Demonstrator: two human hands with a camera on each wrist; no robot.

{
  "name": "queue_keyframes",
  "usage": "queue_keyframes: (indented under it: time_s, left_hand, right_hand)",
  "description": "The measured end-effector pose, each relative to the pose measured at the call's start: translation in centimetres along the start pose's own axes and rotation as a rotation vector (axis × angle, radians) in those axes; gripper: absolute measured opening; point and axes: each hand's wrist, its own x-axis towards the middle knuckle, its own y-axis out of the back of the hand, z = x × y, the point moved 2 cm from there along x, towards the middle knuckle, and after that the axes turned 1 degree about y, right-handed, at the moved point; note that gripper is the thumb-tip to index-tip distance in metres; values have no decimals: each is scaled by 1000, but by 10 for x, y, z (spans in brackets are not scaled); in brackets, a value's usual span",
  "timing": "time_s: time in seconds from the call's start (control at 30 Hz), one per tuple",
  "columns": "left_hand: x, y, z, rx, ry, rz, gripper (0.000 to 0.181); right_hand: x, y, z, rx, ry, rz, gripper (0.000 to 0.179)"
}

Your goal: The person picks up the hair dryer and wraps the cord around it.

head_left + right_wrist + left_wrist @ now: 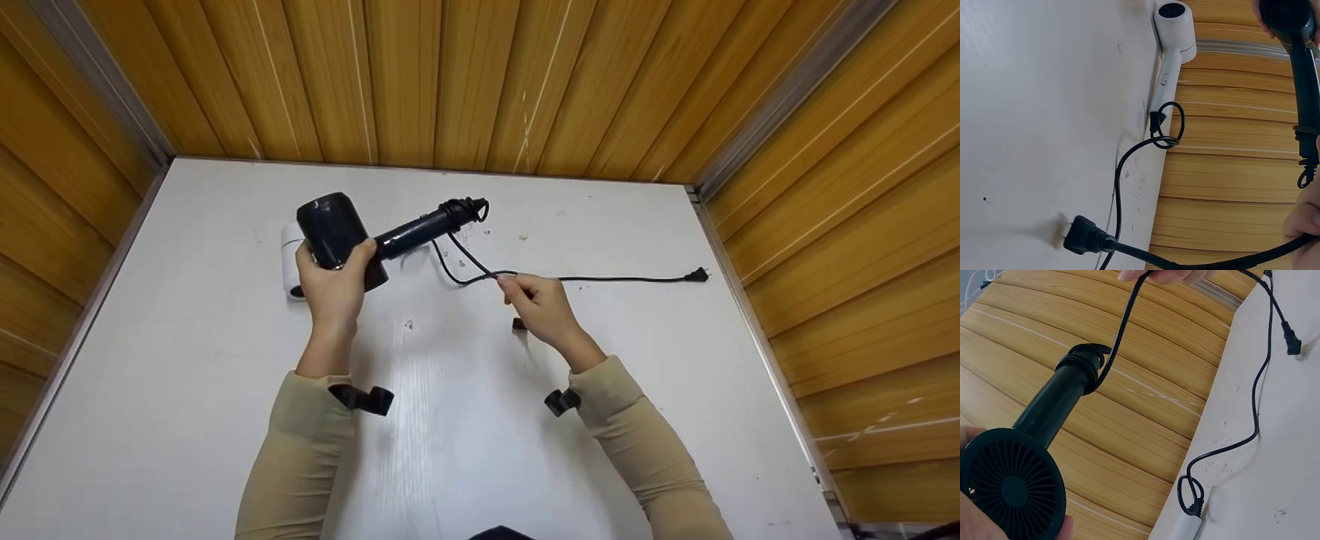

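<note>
My left hand [332, 292] grips the barrel of a black hair dryer [411, 236], raised above the white table with its handle pointing right. Part of the black cord [1124, 323] is wound round the handle's end. In the left wrist view, the dryer's round slotted grille [1014, 491] faces the camera. To the right, my right hand [544, 306] pinches the cord between thumb and fingers. The cord's plug [1085, 236] dangles below that hand. Behind my left hand a white hair dryer [1176, 36] lies on the table, partly hidden in the head view.
The white dryer's black cord [622, 279] stretches across the table [450, 450] to its plug [697, 275] near the right edge. Wood-patterned panels [465, 82] wall the table at the back and both sides. Small cameras [373, 400] sit on both wrists.
</note>
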Motion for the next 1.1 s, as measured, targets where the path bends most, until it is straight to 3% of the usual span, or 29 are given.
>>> queue_keyframes:
  time_s: [0.23, 0.37, 0.5, 0.67, 0.9, 1.1]
  left_hand:
    - [4, 2, -6, 46, -16, 32, 80]
    - [6, 4, -10, 70, -35, 64, 80]
    - [6, 4, -14, 103, -52, 74, 82]
    - [5, 4, -16, 179, -99, 77, 86]
    - [9, 10, -22, 236, -133, 97, 88]
    - [8, 8, -26, 265, -106, 57, 90]
  right_hand:
    - [-4, 10, -4, -6, 53, 28, 30]
    - [-7, 15, -11, -13, 124, 32, 27]
    - [-8, 23, -22, -53, 197, -3, 21]
    - [-6, 34, -33, -116, 217, -48, 13]
    - [-2, 53, -12, -163, 250, -42, 14]
    - [4, 64, -19, -203, 349, -54, 12]
